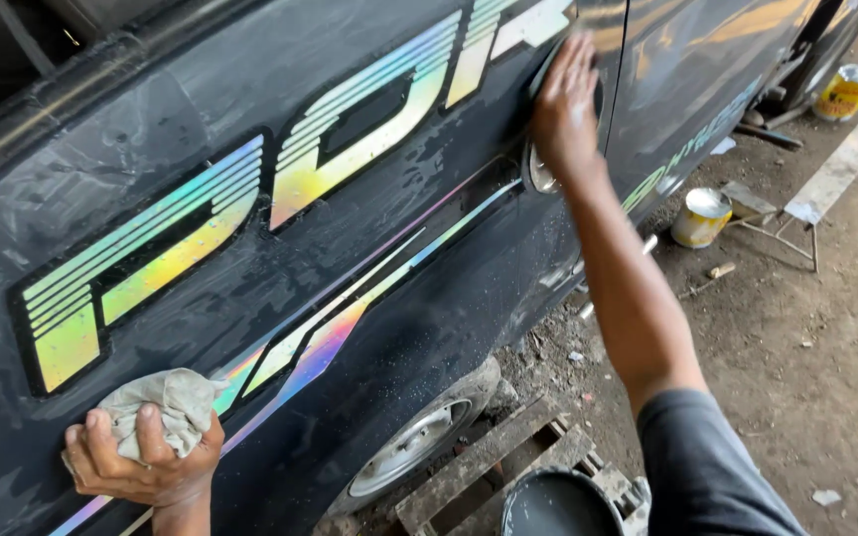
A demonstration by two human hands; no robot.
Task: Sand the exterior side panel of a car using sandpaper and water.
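Left hand presses a rag low on the car panel; right hand lies flat higher up, further right. Below, a wheel stands behind a pallet. Two cans sit on the ground to the right.
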